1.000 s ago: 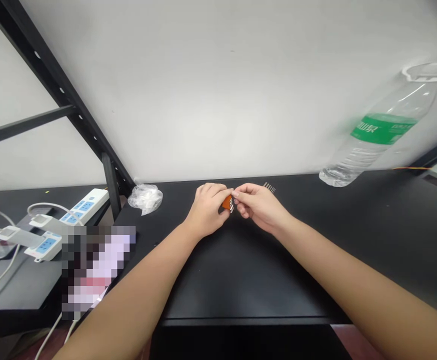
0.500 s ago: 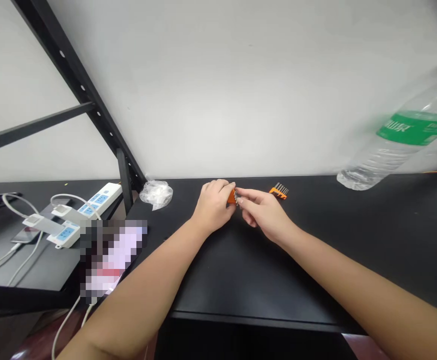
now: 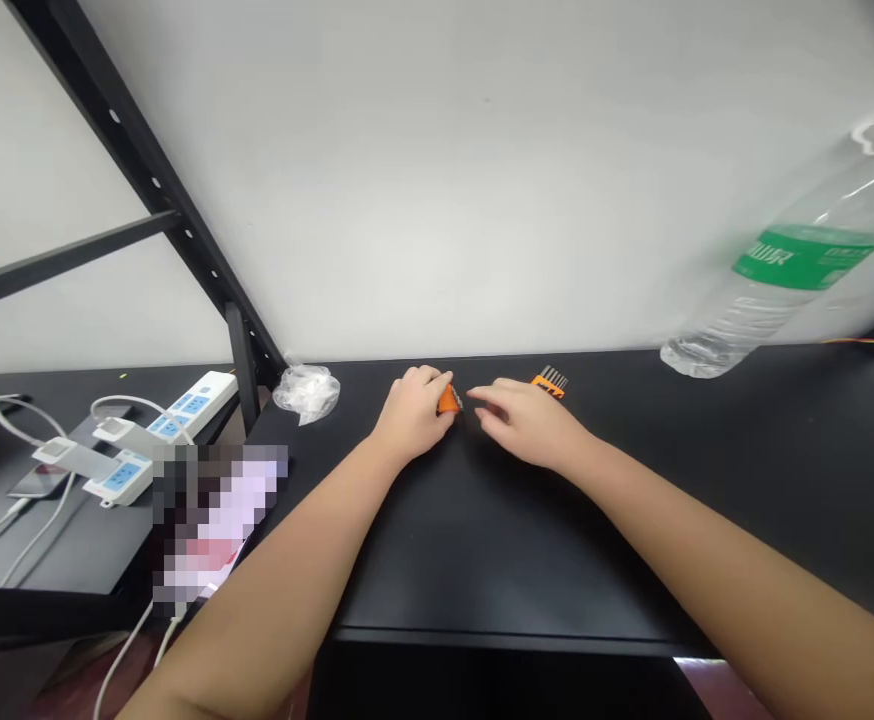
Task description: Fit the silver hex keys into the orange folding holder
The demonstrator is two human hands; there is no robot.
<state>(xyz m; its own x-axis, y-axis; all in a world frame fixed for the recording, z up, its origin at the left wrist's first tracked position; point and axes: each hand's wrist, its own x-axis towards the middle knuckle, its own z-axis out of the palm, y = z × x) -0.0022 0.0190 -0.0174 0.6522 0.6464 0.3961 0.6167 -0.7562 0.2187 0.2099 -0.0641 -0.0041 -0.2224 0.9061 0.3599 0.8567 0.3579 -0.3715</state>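
Note:
My left hand [image 3: 414, 415] rests on the black table [image 3: 482, 560] near the wall, its fingers closed round a small orange part [image 3: 450, 400] with metal pins. My right hand [image 3: 527, 425] lies just to the right of it, fingers pinched together at the pins' end; whether it grips a pin is too small to tell. A second orange part with a row of metal pins [image 3: 548, 382] lies on the table right behind my right hand.
A crumpled clear plastic bag [image 3: 306, 390] lies left of my hands by the black rack post [image 3: 242, 365]. White power strips [image 3: 144, 440] with cables sit on the lower left table. A plastic water bottle [image 3: 789, 270] stands at the right by the wall.
My hands have sunk lower to the table. The right hand's fingertips, which were at the orange part, have drawn slightly away to the right.

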